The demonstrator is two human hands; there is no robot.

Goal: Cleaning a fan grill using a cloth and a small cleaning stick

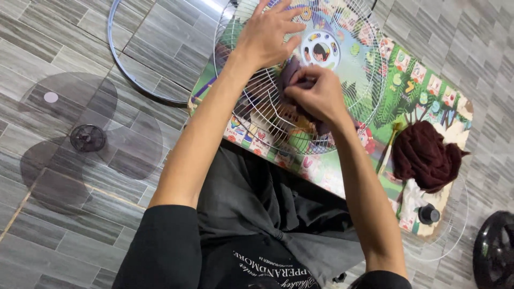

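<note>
A white wire fan grille (pixel 267 115) lies on a small colourful low table (pixel 412 96) in front of me. My left hand (pixel 270 35) rests flat on the grille's upper left part, fingers spread, holding it down. My right hand (pixel 321 93) is closed on a dark purple-grey cloth (pixel 292 72) and presses it against the wires near the grille's centre. Part of the cloth is hidden under my fingers.
A dark maroon rag (pixel 425 155), a brush handle (pixel 388 147) and a black fan nut (pixel 428 214) lie on the table's right end. A translucent grey fan blade (pixel 88 139) and a ring-shaped rim (pixel 126 75) lie on the tiled floor at left. A black fan part (pixel 495 249) sits at far right.
</note>
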